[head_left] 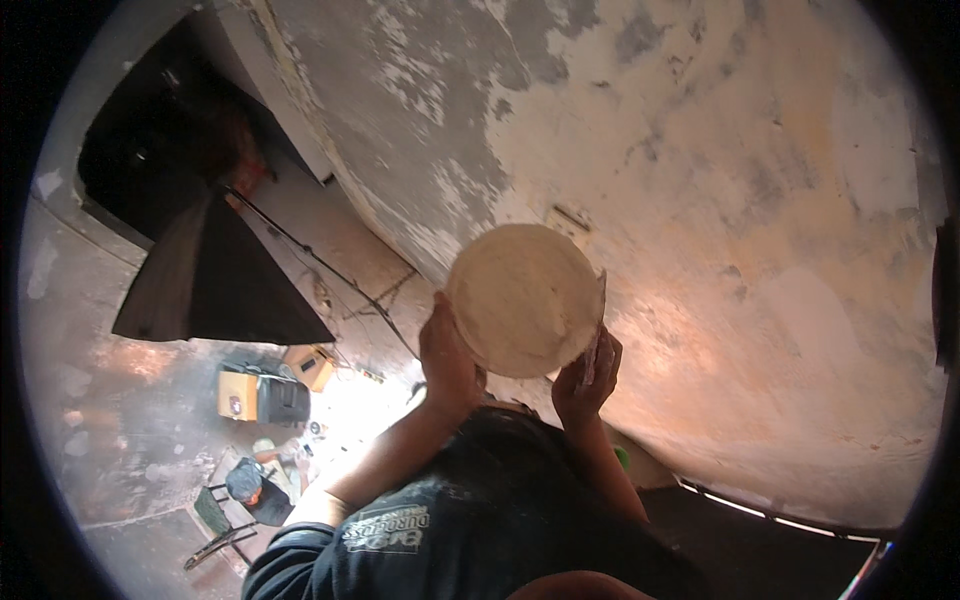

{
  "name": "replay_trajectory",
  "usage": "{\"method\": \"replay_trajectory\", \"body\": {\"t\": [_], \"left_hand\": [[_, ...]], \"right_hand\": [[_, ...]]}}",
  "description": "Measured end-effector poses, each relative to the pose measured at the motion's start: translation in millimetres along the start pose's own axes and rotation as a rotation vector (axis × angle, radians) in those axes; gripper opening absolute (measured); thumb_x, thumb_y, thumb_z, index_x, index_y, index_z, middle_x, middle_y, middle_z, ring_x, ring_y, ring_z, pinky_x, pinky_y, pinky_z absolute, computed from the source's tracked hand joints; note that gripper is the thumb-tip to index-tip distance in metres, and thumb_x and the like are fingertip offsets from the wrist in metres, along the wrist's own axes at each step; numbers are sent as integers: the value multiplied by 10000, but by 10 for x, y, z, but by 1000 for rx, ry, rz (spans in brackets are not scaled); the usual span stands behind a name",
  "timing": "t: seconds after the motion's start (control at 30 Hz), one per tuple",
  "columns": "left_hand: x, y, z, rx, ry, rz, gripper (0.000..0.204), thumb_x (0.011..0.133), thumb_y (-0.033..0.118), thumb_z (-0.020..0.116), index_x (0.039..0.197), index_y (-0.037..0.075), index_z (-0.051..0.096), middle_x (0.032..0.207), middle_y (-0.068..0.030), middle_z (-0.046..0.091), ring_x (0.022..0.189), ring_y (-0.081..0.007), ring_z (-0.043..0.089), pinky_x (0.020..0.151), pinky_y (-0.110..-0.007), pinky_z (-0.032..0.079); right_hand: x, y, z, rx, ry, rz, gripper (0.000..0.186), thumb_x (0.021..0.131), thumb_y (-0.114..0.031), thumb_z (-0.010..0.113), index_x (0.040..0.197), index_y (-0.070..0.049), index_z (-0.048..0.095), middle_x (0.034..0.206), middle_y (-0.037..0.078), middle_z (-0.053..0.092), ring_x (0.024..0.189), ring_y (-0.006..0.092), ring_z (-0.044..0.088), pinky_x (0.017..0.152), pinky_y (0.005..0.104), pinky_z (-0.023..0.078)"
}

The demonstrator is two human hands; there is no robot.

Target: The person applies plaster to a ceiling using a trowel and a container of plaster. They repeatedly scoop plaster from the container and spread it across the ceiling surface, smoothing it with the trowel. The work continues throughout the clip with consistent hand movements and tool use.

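Patchy plastered wall (700,150), with a black umbrella (215,280) at left. Between the two hands is a round beige disc (525,300). Left hand (450,360): fingers curled on its lower left edge, gripping it. Right hand (588,378): fingers bent at its lower right edge; what they grip cannot be told.

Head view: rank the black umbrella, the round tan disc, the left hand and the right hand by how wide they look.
1. Black umbrella: widest, though it stands farther off.
2. Round tan disc.
3. Left hand and right hand: too alike in width to rank.
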State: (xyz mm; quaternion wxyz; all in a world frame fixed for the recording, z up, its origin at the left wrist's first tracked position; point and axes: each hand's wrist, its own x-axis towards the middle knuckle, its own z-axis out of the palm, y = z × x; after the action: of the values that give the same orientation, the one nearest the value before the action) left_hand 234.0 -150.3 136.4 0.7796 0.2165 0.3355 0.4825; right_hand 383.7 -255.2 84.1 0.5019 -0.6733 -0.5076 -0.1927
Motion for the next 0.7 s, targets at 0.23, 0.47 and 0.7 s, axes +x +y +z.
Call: {"method": "replay_trajectory", "body": {"t": [0.23, 0.47, 0.7], "left_hand": [[64, 159, -395, -91, 41, 103, 585, 1145, 447, 473, 1473, -37, 502, 1391, -176, 639, 1279, -290, 647, 1071, -449, 543], [88, 307, -1142, -335, -45, -78, 542, 1167, 400, 428, 1538, 5, 442, 1449, -160, 605, 1350, -298, 601, 1143, -461, 490], [60, 307, -1672, 548, -237, 134, 632, 1175, 509, 256, 1584, 46, 388, 1516, -149, 559, 1401, -283, 560, 1219, -442, 430]], "right_hand": [[-388, 369, 101, 140, -259, 406, 379, 1042, -139, 591, 1381, 25, 635, 1216, 218, 685, 1094, 401, 674, 948, 451, 550], [-337, 871, -69, 827, -153, 1036, 439, 931, -153, 670, 1351, -27, 648, 1202, 136, 713, 1039, 290, 727, 865, 393, 605], [-63, 460, -243, 1411, -210, 1255, 524, 1047, -299, 608, 1502, -51, 532, 1375, 103, 664, 1267, 321, 646, 1042, 505, 564]]}}
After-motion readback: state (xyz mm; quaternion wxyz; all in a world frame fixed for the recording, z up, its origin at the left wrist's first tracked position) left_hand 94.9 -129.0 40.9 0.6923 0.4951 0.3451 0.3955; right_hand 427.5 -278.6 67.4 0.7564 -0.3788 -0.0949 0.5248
